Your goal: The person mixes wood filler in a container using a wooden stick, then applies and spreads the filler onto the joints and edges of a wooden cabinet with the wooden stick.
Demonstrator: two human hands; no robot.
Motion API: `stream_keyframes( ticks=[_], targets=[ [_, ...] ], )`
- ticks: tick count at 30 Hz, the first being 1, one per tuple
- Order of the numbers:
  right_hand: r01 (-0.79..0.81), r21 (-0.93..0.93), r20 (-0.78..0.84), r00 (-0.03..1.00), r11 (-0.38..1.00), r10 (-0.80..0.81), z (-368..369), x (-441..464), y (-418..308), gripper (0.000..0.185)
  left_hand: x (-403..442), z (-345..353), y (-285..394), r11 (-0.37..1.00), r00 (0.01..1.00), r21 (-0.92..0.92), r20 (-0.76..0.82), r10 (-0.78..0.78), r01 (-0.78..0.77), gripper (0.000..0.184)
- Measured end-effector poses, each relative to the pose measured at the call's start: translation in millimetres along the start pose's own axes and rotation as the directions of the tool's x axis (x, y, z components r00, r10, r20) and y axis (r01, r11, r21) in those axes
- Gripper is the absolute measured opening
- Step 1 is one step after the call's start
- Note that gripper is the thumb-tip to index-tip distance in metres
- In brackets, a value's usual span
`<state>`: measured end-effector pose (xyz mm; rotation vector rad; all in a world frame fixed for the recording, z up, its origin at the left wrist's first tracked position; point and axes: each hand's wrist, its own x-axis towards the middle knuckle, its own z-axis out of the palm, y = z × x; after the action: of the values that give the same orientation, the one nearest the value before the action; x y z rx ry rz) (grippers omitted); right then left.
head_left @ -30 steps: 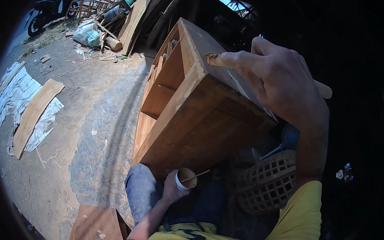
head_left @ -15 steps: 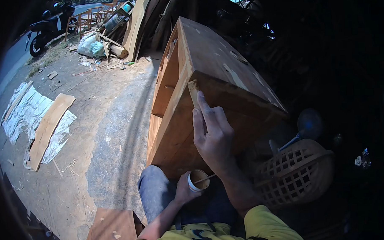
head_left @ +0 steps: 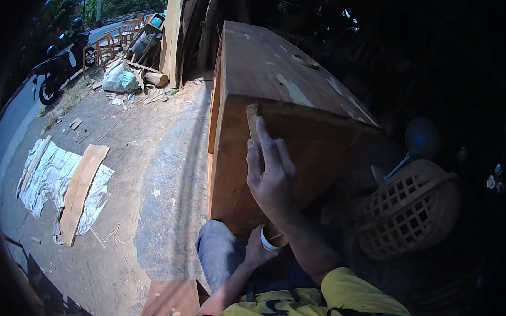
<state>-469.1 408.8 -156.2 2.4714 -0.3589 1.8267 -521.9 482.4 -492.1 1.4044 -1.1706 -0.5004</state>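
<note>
My right hand (head_left: 272, 171) grips a narrow, flat wooden strip (head_left: 253, 123), index finger stretched along it. The strip's tip touches or nearly touches the cabinet (head_left: 255, 63) just under the top edge of its near side. Pale filler-like patches mark the cabinet's upper panel. Low in front of my body, my left hand (head_left: 257, 253) is wrapped round a white cup (head_left: 268, 239) tilted beside my knee. Brown paste and a thin stick show inside the cup, partly hidden by my right forearm.
A slatted basket (head_left: 402, 208) stands in shadow at the right, near a fan-like round object (head_left: 421, 138). On the ground at left, a wooden board (head_left: 82, 192) lies across a white sheet (head_left: 47, 176). Scrap wood, bags and a motorbike (head_left: 63, 70) are farther back.
My right hand and the strip have shifted slightly left along the cabinet's edge. The camera view has turned, so less of the cabinet's open side shows, and my forearm covers more of the cup.
</note>
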Motion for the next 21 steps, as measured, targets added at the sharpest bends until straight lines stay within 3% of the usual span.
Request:
stream_keyframes(
  ticks=[10,13,16,19,21],
  targets=[
    [-0.047,0.058,-0.029,0.998,0.997,0.048,-13,-13,6,0.049,1,1,5,0.999,0.998,0.018,0.066,0.025,-0.026,0.115],
    [-0.048,0.019,-0.066,0.997,0.999,0.049,-9,-5,15,0.048,-1,2,2,0.999,0.995,0.006,0.093,-0.036,0.036,0.114],
    [-0.056,0.034,-0.022,0.998,0.998,0.057,-16,-10,16,0.048,-1,4,-3,0.998,0.998,0.044,0.064,0.031,-0.034,0.114],
    [-0.049,0.067,-0.067,0.996,0.997,0.053,-19,-13,21,0.048,-1,4,2,0.998,0.993,-0.026,0.108,-0.055,0.058,0.115],
    [-0.054,0.054,-0.07,0.996,0.997,0.058,-14,-11,26,0.047,1,8,-1,0.998,0.997,0.06,0.071,0.033,-0.037,0.116]
  ],
)
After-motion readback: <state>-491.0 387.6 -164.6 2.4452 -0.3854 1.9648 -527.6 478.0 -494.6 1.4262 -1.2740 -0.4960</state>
